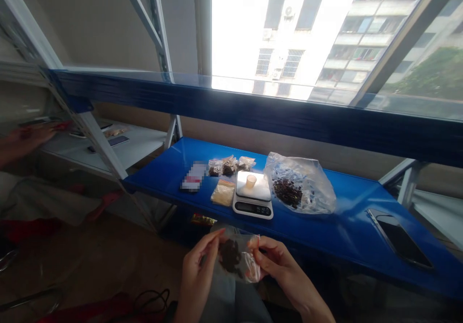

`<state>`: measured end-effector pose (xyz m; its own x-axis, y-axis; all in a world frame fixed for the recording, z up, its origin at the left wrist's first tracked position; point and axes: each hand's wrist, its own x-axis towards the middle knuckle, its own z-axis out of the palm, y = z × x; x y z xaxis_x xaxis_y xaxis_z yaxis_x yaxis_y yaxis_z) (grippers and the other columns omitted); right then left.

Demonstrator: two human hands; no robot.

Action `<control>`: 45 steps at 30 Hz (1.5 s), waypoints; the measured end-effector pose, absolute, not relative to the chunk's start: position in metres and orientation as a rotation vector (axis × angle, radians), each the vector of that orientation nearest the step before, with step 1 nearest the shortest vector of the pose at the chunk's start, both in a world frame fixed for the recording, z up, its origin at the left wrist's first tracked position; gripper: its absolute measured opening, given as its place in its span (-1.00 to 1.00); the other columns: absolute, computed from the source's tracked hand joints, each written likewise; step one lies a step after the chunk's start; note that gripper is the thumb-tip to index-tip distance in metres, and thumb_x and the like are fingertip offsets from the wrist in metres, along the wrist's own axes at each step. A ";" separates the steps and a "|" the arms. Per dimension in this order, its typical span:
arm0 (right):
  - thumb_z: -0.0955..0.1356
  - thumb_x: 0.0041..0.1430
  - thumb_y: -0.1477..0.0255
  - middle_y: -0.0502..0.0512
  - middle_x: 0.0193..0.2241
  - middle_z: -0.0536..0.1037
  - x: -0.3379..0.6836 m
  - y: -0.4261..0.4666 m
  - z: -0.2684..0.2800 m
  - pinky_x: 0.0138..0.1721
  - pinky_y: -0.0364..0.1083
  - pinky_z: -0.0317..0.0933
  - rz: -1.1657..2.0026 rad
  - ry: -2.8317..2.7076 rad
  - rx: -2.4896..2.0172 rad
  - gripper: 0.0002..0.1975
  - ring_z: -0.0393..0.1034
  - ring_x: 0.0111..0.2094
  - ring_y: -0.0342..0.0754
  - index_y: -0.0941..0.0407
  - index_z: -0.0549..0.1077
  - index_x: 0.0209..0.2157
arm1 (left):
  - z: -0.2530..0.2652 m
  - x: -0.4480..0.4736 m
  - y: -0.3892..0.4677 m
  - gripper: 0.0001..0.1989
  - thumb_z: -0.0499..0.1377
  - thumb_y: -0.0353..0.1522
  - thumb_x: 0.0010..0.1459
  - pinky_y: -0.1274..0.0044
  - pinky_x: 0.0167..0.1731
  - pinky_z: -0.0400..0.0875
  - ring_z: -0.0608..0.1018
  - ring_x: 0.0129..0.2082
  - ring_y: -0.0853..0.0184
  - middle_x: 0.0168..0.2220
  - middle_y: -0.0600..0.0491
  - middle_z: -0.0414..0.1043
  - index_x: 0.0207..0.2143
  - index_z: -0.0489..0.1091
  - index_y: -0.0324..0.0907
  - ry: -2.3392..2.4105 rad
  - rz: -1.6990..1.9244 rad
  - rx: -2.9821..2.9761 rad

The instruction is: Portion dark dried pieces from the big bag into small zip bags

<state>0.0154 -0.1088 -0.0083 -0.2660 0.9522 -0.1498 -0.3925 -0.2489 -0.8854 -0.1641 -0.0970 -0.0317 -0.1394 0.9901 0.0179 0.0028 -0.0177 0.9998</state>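
Here in the head view, the left grip [198, 265] has thumb and fingers pinched together on one edge of a small, clear plastic zip bag [235, 260] with a dark clump inside. Over on the opposite edge, the right grip [277, 260] is closed just as firmly, pinching by the red-striped seam, so the bag hangs between the two, in front of the desk's near edge. Straight ahead of both grips, on the bright blue desk [347, 236], sits a flat white digital scale [253, 209], a small pale cup [251, 182] on its platform. Ahead of the left grip, just beside the scale, lies a clear bag of pale contents [223, 194]. Beyond the right grip, there's a large crinkled clear bag [316, 190] of dark pieces; well off to its right, a black phone [401, 241].
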 end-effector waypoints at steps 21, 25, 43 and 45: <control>0.53 -0.07 0.41 0.04 -0.49 0.62 0.042 -0.177 -0.003 -0.53 -0.32 0.29 1.678 -0.936 -0.718 -0.81 0.46 -0.53 -0.22 0.09 0.62 -0.32 | -0.011 -0.113 -0.169 -0.60 0.08 -0.12 0.19 0.57 -0.40 0.21 0.32 -0.50 0.39 -0.57 0.10 0.25 -0.60 0.27 -0.18 0.934 1.093 1.507; 0.55 -0.12 0.46 0.01 -0.48 0.60 0.041 -0.175 -0.002 -0.53 -0.31 0.29 1.647 -0.943 -0.739 -0.82 0.42 -0.54 -0.24 0.09 0.62 -0.38 | -0.009 -0.112 -0.167 -0.60 0.11 -0.11 0.17 0.58 -0.42 0.19 0.31 -0.51 0.39 -0.58 0.12 0.22 -0.60 0.26 -0.18 1.013 1.101 1.484; 0.52 -0.08 0.31 0.06 -0.51 0.57 0.013 -0.120 -0.025 -0.60 -0.29 0.18 1.431 -1.087 -1.084 -0.81 0.38 -0.56 -0.20 0.11 0.61 -0.40 | -0.008 -0.135 -0.111 -0.68 0.09 -0.23 0.21 0.63 -0.50 0.24 0.38 -0.53 0.41 -0.57 0.10 0.31 -0.56 0.32 -0.18 1.133 1.103 1.595; 0.51 -0.05 0.28 0.09 -0.49 0.58 0.010 -0.115 -0.022 -0.60 -0.27 0.18 1.324 -1.125 -1.155 -0.81 0.41 -0.52 -0.14 0.10 0.62 -0.40 | -0.005 -0.137 -0.104 -0.70 0.07 -0.26 0.22 0.63 -0.50 0.22 0.38 -0.53 0.42 -0.56 0.10 0.31 -0.55 0.30 -0.18 1.150 1.112 1.599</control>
<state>0.0095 -0.1147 -0.0220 -0.0355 0.9978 -0.0554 -0.1063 -0.0589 -0.9926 -0.1369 -0.1039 -0.0051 0.1809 0.9674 0.1775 0.2100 -0.2143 0.9539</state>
